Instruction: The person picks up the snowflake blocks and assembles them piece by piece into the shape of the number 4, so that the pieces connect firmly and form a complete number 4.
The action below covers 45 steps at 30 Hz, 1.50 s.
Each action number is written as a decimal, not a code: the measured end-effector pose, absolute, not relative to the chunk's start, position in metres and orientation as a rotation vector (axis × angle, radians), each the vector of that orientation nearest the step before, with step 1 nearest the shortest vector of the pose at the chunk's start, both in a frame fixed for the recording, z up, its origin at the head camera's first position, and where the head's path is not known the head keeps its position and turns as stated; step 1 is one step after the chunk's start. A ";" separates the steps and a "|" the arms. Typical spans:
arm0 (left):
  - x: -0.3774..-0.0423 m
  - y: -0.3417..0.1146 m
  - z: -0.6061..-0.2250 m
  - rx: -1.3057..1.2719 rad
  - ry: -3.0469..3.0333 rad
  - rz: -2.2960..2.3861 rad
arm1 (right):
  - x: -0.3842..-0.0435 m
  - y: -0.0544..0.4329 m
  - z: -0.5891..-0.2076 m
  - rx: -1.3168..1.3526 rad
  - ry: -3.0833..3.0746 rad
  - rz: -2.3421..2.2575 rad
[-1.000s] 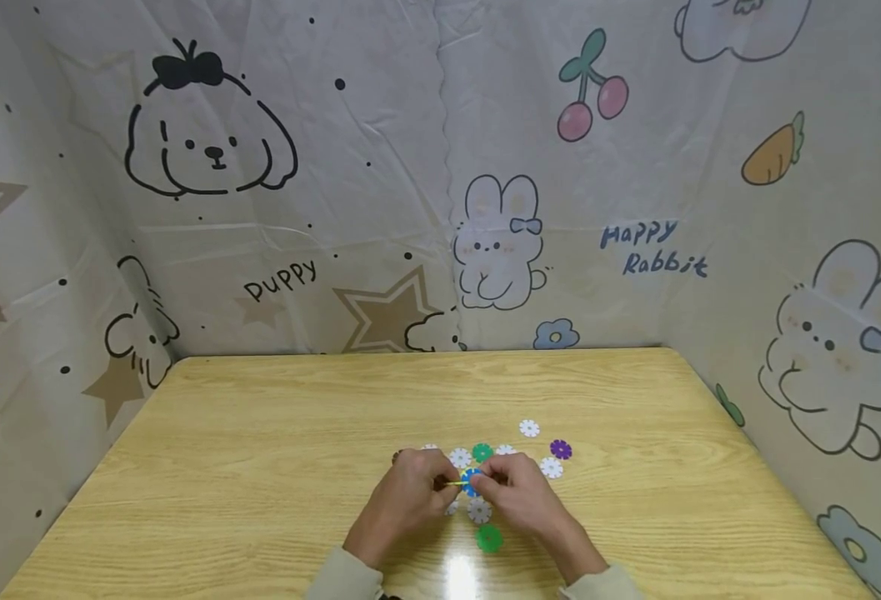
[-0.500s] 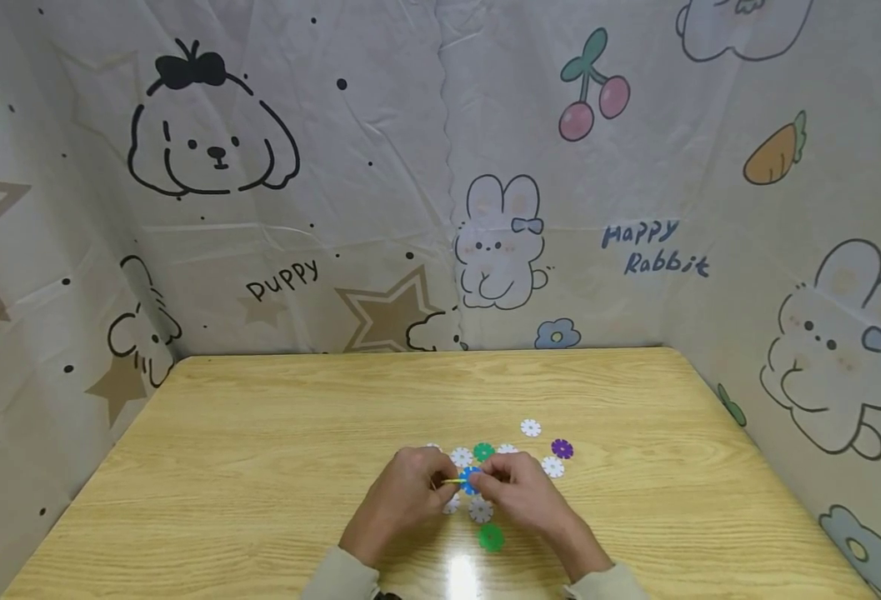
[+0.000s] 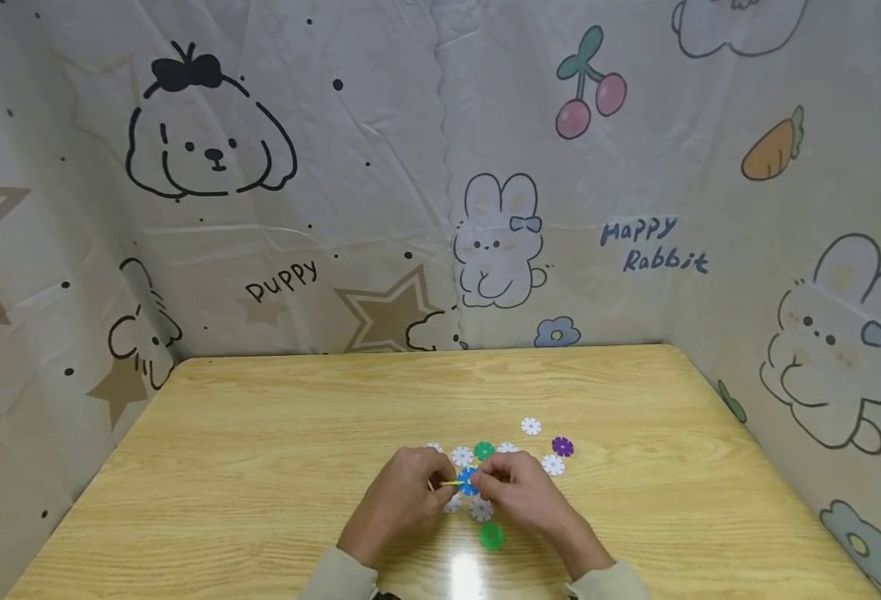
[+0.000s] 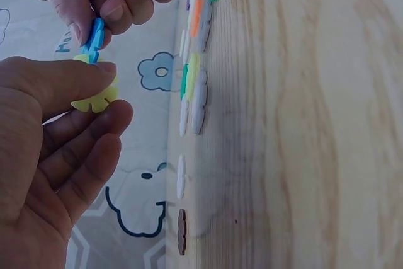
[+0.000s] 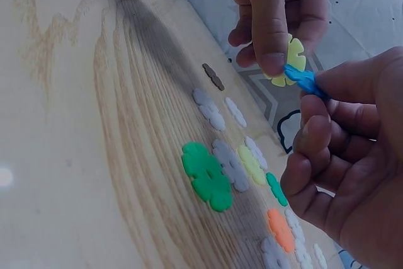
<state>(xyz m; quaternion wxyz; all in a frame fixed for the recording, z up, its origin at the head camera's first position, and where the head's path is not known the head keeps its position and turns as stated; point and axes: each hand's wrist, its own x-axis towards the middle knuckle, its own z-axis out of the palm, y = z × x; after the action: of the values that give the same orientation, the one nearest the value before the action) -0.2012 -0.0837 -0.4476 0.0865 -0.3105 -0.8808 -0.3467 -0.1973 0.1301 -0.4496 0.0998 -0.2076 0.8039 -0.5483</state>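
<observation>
Above the table my left hand (image 3: 404, 498) pinches a yellow notched disc (image 4: 94, 103) between thumb and fingers. Facing it, my right hand (image 3: 523, 498) pinches a blue notched disc (image 3: 467, 481) by its edge. The two discs meet at right angles, edge into edge, as the blue disc (image 5: 303, 80) in the right wrist view shows against the yellow disc (image 5: 295, 55). How deep the slots sit in each other I cannot tell. My thumbs and fingertips hide parts of both discs.
Loose discs lie flat below the hands: a green disc (image 3: 491, 537) nearest, a purple disc (image 3: 563, 447) at the right, an orange disc (image 5: 280, 230), a brown disc (image 5: 213, 77) and several white ones. A printed cloth (image 3: 380, 167) hangs behind the wooden table (image 3: 260, 433).
Both hands stay almost in place, still pinching the joined discs. The blue disc shifts very slightly to the left; the loose discs have not been moved.
</observation>
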 end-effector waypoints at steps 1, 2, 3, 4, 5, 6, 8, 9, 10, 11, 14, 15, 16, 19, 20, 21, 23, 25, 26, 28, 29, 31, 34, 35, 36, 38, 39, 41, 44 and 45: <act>-0.201 -0.084 -0.447 -0.915 -2.633 -1.040 | -0.197 0.130 -0.449 -0.608 2.377 -1.623; -0.201 -0.084 -0.447 -0.905 -2.641 -1.040 | -0.197 0.129 -0.449 -0.605 2.379 -1.628; -0.200 -0.084 -0.447 -0.896 -2.646 -1.037 | -0.198 0.129 -0.448 -0.603 2.384 -1.631; -0.201 -0.084 -0.447 -0.893 -2.645 -1.033 | -0.198 0.129 -0.448 -0.599 2.385 -1.637; -0.201 -0.084 -0.447 -0.894 -2.644 -1.028 | -0.198 0.128 -0.447 -0.596 2.387 -1.642; -0.201 -0.084 -0.446 -0.893 -2.645 -1.019 | -0.198 0.128 -0.447 -0.595 2.394 -1.641; -0.201 -0.083 -0.445 -0.897 -2.647 -0.994 | -0.198 0.127 -0.446 -0.592 2.396 -1.646; -0.201 -0.083 -0.445 -0.900 -2.651 -0.979 | -0.198 0.126 -0.446 -0.591 2.396 -1.649; -0.201 -0.083 -0.445 -0.901 -2.658 -0.970 | -0.198 0.125 -0.446 -0.587 2.391 -1.654; -0.201 -0.083 -0.445 -0.908 -2.662 -0.962 | -0.198 0.125 -0.445 -0.581 2.386 -1.655; -0.200 -0.082 -0.444 -0.930 -2.673 -0.939 | -0.197 0.122 -0.446 -0.566 2.393 -1.639; -0.199 -0.081 -0.444 -0.938 -2.678 -0.933 | -0.196 0.122 -0.446 -0.564 2.397 -1.631; -0.199 -0.081 -0.444 -0.946 -2.677 -0.932 | -0.196 0.121 -0.447 -0.559 2.402 -1.621; -0.199 -0.079 -0.445 -0.961 -2.673 -0.928 | -0.197 0.120 -0.448 -0.562 2.422 -1.604; -0.199 -0.078 -0.445 -0.963 -2.671 -0.925 | -0.197 0.119 -0.448 -0.564 2.422 -1.604; -0.199 -0.078 -0.444 -0.965 -2.668 -0.924 | -0.197 0.119 -0.449 -0.565 2.422 -1.606; -0.199 -0.077 -0.445 -0.963 -2.663 -0.924 | -0.197 0.119 -0.448 -0.572 2.414 -1.620; -0.199 -0.076 -0.445 -0.960 -2.661 -0.916 | -0.197 0.119 -0.448 -0.579 2.404 -1.630; -0.199 -0.076 -0.445 -0.958 -2.658 -0.911 | -0.197 0.120 -0.448 -0.583 2.399 -1.634; -0.199 -0.077 -0.445 -0.952 -2.663 -0.898 | -0.198 0.121 -0.449 -0.593 2.399 -1.633; -0.199 -0.077 -0.445 -0.949 -2.663 -0.891 | -0.199 0.122 -0.449 -0.599 2.404 -1.625; -0.199 -0.078 -0.445 -0.938 -2.671 -0.883 | -0.199 0.124 -0.450 -0.607 2.416 -1.600; -0.199 -0.081 -0.445 -0.917 -2.684 -0.865 | -0.200 0.126 -0.450 -0.624 2.435 -1.563; -0.199 -0.082 -0.445 -0.909 -2.690 -0.857 | -0.200 0.127 -0.450 -0.626 2.442 -1.551; -0.199 -0.082 -0.445 -0.902 -2.698 -0.851 | -0.200 0.128 -0.451 -0.627 2.445 -1.544; -0.200 -0.084 -0.445 -0.891 -2.709 -0.847 | -0.200 0.129 -0.452 -0.641 2.460 -1.530; -0.200 -0.084 -0.445 -0.886 -2.719 -0.853 | -0.200 0.130 -0.452 -0.642 2.468 -1.518; -0.200 -0.086 -0.445 -0.882 -2.723 -0.869 | -0.200 0.131 -0.453 -0.649 2.485 -1.495; -0.200 -0.089 -0.446 -0.879 -2.721 -0.894 | -0.200 0.133 -0.453 -0.660 2.517 -1.448; -0.200 -0.090 -0.446 -0.880 -2.717 -0.896 | -0.200 0.133 -0.453 -0.662 2.523 -1.434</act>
<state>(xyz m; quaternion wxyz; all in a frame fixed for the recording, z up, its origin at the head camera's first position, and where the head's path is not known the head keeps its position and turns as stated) -0.2001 -0.0897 -0.4462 0.0740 -0.2932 -0.9052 -0.2986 -0.1996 0.1334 -0.4530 0.0824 -0.2216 0.8447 -0.4802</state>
